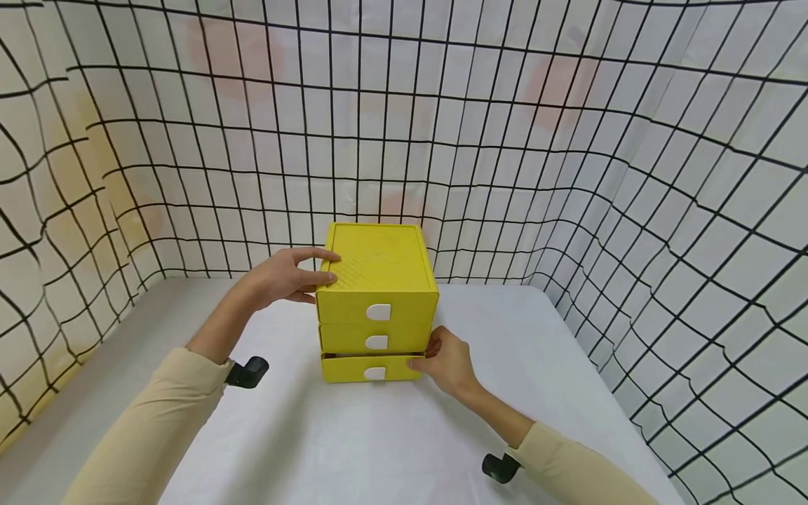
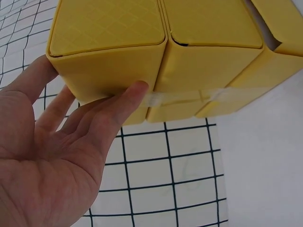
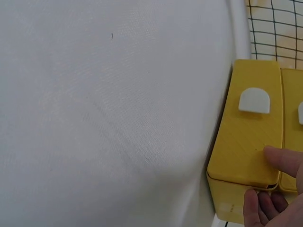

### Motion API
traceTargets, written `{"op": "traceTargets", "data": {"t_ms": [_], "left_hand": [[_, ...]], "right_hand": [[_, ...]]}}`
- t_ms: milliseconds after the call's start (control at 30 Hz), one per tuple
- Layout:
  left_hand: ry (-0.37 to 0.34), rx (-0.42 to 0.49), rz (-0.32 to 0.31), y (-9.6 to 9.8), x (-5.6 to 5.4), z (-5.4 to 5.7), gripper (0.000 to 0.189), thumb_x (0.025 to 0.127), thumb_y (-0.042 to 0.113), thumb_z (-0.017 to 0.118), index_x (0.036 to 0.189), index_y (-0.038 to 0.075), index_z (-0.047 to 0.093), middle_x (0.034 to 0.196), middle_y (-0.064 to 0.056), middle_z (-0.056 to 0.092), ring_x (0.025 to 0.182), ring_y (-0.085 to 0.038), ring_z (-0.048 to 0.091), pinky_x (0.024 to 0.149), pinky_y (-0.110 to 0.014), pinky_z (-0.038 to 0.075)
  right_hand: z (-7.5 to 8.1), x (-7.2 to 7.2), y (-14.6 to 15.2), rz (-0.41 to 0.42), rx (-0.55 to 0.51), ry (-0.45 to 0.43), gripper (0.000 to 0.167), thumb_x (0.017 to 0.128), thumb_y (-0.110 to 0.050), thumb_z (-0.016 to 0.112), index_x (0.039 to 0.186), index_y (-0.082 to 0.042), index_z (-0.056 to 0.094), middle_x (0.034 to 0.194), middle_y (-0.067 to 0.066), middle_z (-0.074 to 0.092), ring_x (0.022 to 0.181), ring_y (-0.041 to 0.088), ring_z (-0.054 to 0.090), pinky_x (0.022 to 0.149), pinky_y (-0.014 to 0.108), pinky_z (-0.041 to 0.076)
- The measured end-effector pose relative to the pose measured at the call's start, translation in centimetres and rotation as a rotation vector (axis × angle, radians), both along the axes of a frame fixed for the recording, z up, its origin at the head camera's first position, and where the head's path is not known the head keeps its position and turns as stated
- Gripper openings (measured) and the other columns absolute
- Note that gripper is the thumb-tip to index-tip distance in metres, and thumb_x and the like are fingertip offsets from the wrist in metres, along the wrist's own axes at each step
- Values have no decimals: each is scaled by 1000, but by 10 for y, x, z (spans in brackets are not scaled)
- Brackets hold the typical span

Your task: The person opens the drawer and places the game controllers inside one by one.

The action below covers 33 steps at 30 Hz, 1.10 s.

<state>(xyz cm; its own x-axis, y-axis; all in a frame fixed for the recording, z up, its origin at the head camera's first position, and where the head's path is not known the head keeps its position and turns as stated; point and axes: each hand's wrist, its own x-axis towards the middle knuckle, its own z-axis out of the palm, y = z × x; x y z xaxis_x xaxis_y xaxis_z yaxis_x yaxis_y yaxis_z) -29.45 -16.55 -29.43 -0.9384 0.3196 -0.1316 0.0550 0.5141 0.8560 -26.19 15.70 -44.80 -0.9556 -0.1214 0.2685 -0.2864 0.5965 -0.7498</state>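
Note:
A yellow drawer box [image 1: 379,256] with three stacked drawers and white tabs stands upright on the table. Its bottom drawer [image 1: 347,369] sits slightly out, with a dark gap along the upper edge. At the right end of that drawer, my right hand [image 1: 451,361] pinches the corner, thumb against the front and fingers curled at the side. My left hand [image 1: 284,277] rests on the upper left edge, some fingertips on top and others along the side wall. In the left wrist view its fingers [image 2: 118,106] lie fairly straight against the box.
White cloth covers the table [image 1: 505,372]. Black netting [image 1: 404,165] over white sheets surrounds the table at the back and both sides, close behind the box. Black wrist cameras [image 1: 247,372] are strapped near both sleeves.

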Motion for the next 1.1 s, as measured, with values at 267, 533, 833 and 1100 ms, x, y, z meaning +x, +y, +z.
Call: {"op": "traceTargets", "data": {"t_ms": [267, 533, 833, 1100], "left_hand": [[21, -36, -11, 1, 2, 3, 60, 96, 35, 71, 149, 20, 48, 137, -17, 60, 103, -25, 71, 95, -40, 60], [37, -67, -6, 1, -1, 4, 61, 93, 37, 75, 147, 21, 51, 137, -15, 58, 102, -25, 71, 96, -40, 60], [11, -52, 8, 2, 1, 4, 64, 93, 37, 75, 148, 21, 49, 131, -15, 64, 98, -24, 73, 100, -43, 58], [15, -48, 14, 1, 0, 3, 63, 92, 39, 75, 148, 22, 50, 129, -14, 66, 97, -24, 73, 99, -44, 58]], "right_hand": [[-3, -2, -2, -38, -4, -13, 37, 72, -15, 89, 90, -3, 58, 76, 5, 62, 65, 14, 57, 57, 25, 51], [-3, -3, -3, -35, -4, -12, 36, 72, -15, 89, 90, -3, 59, 75, 5, 63, 63, 15, 58, 55, 27, 52], [-2, -6, -4, -39, -8, -7, 35, 71, -14, 90, 89, -1, 63, 74, 5, 67, 63, 14, 61, 55, 26, 54], [-3, -7, -6, -64, -10, -9, 34, 70, -16, 90, 87, -1, 63, 74, 6, 68, 63, 14, 63, 55, 25, 55]]}}
